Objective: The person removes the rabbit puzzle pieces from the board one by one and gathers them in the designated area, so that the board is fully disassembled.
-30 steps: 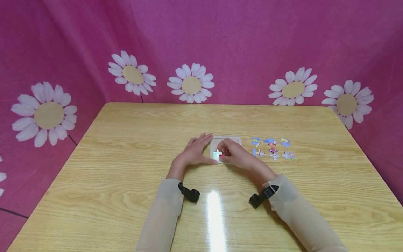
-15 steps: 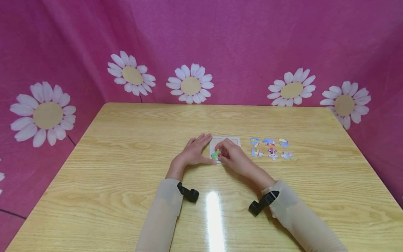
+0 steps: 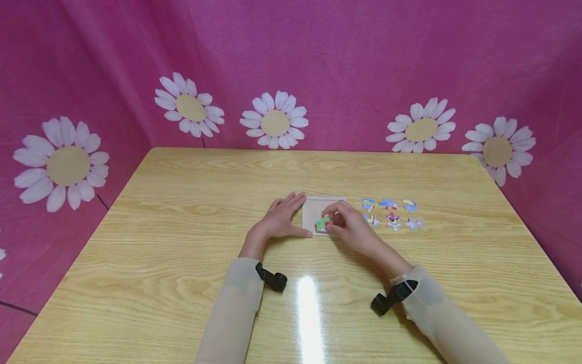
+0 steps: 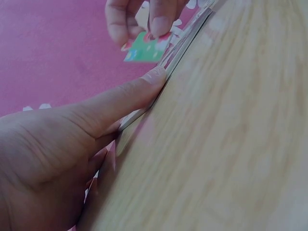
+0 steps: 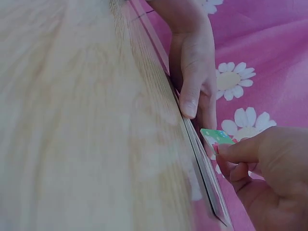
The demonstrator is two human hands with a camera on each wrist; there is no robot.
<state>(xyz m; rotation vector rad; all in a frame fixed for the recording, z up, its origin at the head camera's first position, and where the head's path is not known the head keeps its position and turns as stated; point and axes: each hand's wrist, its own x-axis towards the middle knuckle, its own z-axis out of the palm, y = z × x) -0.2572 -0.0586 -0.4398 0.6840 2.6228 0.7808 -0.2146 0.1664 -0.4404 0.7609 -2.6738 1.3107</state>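
My right hand (image 3: 352, 227) pinches a green puzzle piece (image 3: 322, 224) with red and white marks between thumb and fingers. The piece is over the near part of a pale square puzzle tray (image 3: 311, 208). In the right wrist view the green piece (image 5: 216, 137) stands tilted just above the tray's edge. My left hand (image 3: 282, 218) rests at the tray's left side with fingers stretched out, and its thumb (image 4: 139, 89) presses on the near rim. Part of the tray's right side is hidden behind my right hand.
Several loose puzzle pieces lie in two rows to the right of the tray, among them one with a red animal face (image 3: 393, 221) and a blue one with a yellow shape (image 3: 410, 205). A pink curtain (image 3: 345, 76) with daisies stands behind the wooden table (image 3: 204, 202).
My right hand has moved the green piece from the tray's near left corner to the right. The piece has tilted, its glare gone. My left hand stays in place.
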